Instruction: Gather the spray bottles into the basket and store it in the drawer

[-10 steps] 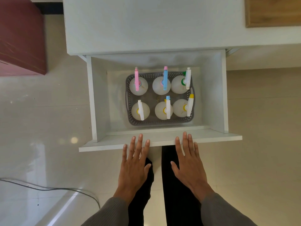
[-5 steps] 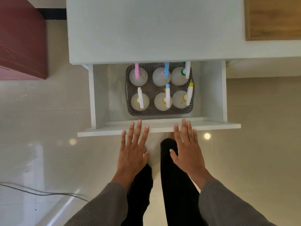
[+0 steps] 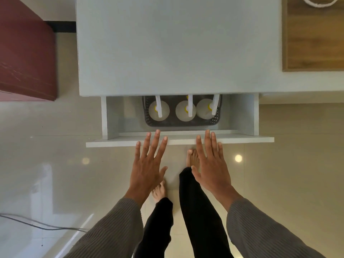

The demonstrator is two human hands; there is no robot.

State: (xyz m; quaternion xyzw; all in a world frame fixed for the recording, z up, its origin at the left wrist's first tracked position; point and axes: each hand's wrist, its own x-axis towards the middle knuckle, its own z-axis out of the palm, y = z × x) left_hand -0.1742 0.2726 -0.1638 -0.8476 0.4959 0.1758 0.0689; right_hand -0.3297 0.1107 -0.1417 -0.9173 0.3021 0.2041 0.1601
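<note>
Above glossy tiles [image 3: 55,146], left grip [image 3: 147,172] and right grip [image 3: 212,170], fingers straight, empty, are pressing the smooth white drawer [image 3: 111,143] holding a perforated basket [image 3: 182,124] of round bottles [image 3: 153,112].

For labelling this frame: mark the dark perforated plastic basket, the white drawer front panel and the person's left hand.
dark perforated plastic basket [image 3: 181,123], head view, its near front wall.
white drawer front panel [image 3: 249,140], head view, bare top edge near its right end.
left hand [image 3: 147,170], head view, back of the hand.
</note>
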